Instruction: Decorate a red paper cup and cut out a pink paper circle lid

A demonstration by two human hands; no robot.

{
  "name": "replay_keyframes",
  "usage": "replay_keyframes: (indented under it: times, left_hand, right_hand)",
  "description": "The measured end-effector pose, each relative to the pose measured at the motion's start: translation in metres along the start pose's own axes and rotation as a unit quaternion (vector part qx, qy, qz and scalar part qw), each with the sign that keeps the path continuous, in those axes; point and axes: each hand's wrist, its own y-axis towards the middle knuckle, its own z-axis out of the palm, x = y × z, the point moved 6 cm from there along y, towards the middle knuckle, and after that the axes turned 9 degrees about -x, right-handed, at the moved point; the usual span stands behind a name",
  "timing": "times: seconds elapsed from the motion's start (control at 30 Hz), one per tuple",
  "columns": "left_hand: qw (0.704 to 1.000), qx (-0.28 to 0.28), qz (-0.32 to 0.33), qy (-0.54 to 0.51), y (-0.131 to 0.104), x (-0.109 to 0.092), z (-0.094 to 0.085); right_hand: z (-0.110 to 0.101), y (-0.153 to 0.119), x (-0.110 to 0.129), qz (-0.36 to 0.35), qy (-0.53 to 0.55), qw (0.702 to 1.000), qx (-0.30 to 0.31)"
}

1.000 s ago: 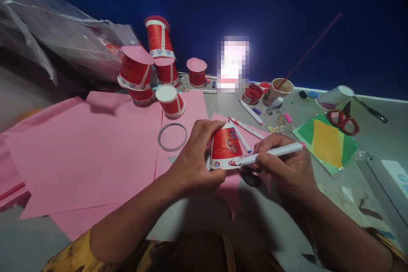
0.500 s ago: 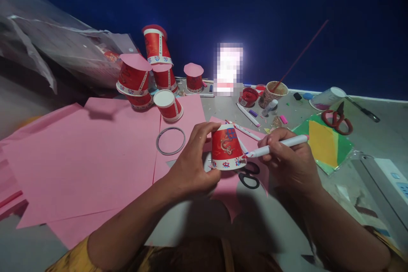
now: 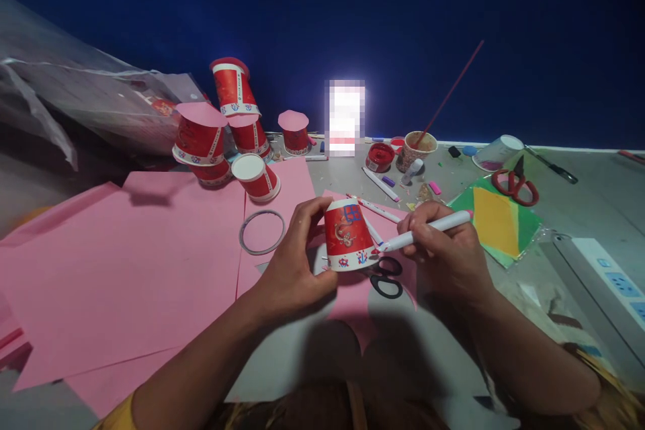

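Observation:
My left hand (image 3: pixel 305 252) grips a red paper cup (image 3: pixel 338 231), held upside down with its white rim low. The cup bears a gold dragon print, a blue window drawing and small red and blue marks along the rim. In my right hand (image 3: pixel 446 248) is a white felt-tip marker (image 3: pixel 428 229), its tip at the right side of the rim. Black-handled scissors (image 3: pixel 387 287) lie just under the cup on cut pink paper (image 3: pixel 347 309), their blades hidden. Behind the cup, more markers (image 3: pixel 380 209) rest on the table.
Pink sheets (image 3: pixel 136 269) cover the left side, with a tape roll (image 3: pixel 262 232) on them. Stacked red cups (image 3: pixel 201 138) stand at the back left. Red paint (image 3: pixel 379 158), a brush cup (image 3: pixel 417 151), red-handled scissors (image 3: pixel 514 187) and a power strip (image 3: pixel 605 282) are right.
The whole view has shifted, so everything sits slightly further left in the picture. Both hands keep their hold, with the marker tip still at the cup's rim.

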Motion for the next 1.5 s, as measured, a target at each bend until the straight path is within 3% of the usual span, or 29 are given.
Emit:
replay_keyframes:
  times: [0.43, 0.77, 1.07, 1.5]
  left_hand:
    - [0.999, 0.0, 0.031, 0.026, 0.0, -0.001, 0.0]
    - [0.999, -0.001, 0.027, 0.022, 0.0, -0.002, 0.0]
    - [1.0, -0.007, 0.013, 0.013, 0.001, -0.004, 0.0]
    - [1.0, 0.004, 0.014, 0.01, 0.0, -0.002, 0.001]
  right_hand:
    - [0.003, -0.009, -0.004, -0.024, -0.044, 0.998, 0.042]
    - [0.001, -0.01, -0.007, -0.023, -0.053, 0.998, 0.036]
    - [0.003, 0.0, 0.002, 0.004, 0.006, 1.0, 0.005]
    - [0.005, -0.008, -0.002, 0.001, -0.015, 1.0, 0.024]
